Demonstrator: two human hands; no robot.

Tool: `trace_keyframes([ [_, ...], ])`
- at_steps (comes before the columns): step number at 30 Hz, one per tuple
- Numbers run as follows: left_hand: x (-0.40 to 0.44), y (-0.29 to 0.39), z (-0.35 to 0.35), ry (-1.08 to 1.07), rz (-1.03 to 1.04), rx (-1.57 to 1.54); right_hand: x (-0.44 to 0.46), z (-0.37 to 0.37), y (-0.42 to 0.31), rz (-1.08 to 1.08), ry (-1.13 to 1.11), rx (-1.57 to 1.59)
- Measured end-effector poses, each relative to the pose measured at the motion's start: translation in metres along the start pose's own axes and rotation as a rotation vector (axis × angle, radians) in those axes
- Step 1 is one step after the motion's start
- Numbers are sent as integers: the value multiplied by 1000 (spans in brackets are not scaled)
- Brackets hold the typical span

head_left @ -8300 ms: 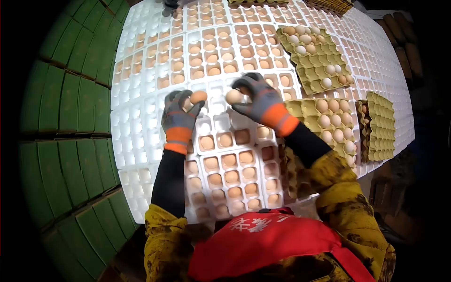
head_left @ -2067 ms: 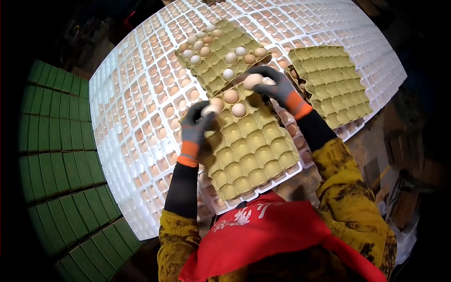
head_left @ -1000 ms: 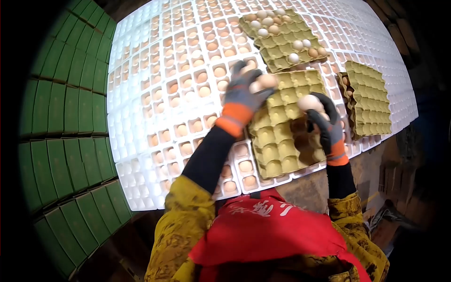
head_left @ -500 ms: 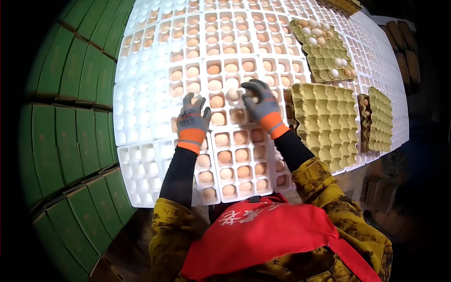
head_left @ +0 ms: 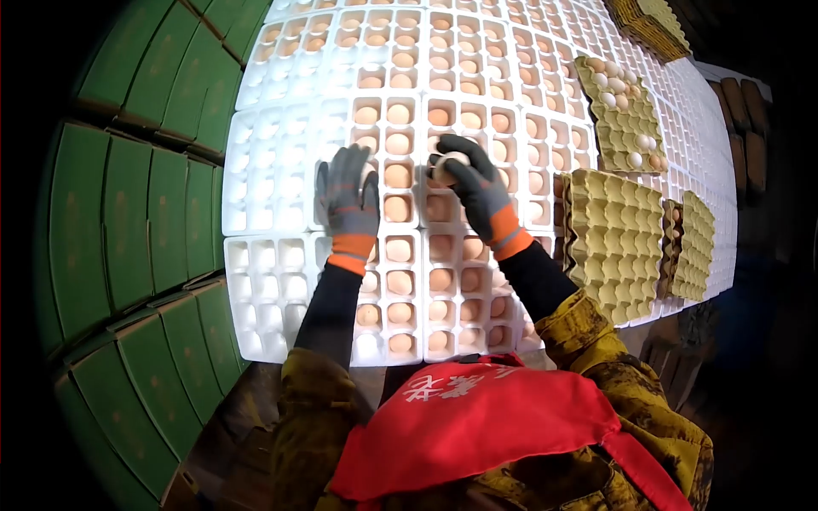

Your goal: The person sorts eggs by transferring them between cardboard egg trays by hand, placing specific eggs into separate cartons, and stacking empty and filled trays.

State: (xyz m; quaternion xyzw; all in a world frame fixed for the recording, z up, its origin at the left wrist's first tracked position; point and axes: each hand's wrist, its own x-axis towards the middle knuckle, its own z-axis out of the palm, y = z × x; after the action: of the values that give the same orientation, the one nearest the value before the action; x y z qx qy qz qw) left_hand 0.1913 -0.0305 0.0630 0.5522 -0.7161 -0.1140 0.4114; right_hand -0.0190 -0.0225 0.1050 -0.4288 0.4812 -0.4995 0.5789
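"White foam trays point(head_left: 422, 200) spread before you. What are your hands doing?"

"They're apart. Your right hand point(head_left: 477, 183) grips an egg point(head_left: 452, 169) over the middle trays; your left hand point(head_left: 348, 192) curls near it, whether gripping anything I can't tell."

"How far along are you?"

"Partway, I'd judge: middle trays mostly hold eggs, left ones show many bare cells point(head_left: 268, 172), your far flat point(head_left: 617, 132) bears more."
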Motion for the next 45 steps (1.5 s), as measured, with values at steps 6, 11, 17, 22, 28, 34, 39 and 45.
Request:
trace_keyframes([
  [6,-77,7,-80,105,-237,-91,4,87,11,-330,-240,-373],
  [11,-146,30,-110,-43,-240,185,-1,119,26,-493,-378,-384],
  [17,-208,36,-117,123,-530,159,-70,105,29,-374,-642,-431],
  [22,-253,45,-132,214,-618,224,-150,108,72,-558,-1203,-611],
  [28,-172,104,-121,331,-833,-441,-164,60,32,-673,-804,-667],
  [34,-122,177,2,-312,-472,-516,-200,-178,-97,-250,384,-650],
  [39,-153,283,143,-459,-249,-466,-255,-411,-60,75,657,-1342],
  [45,-125,429,111,-306,-292,-697,-303,-427,-96,-225,515,-243],
])
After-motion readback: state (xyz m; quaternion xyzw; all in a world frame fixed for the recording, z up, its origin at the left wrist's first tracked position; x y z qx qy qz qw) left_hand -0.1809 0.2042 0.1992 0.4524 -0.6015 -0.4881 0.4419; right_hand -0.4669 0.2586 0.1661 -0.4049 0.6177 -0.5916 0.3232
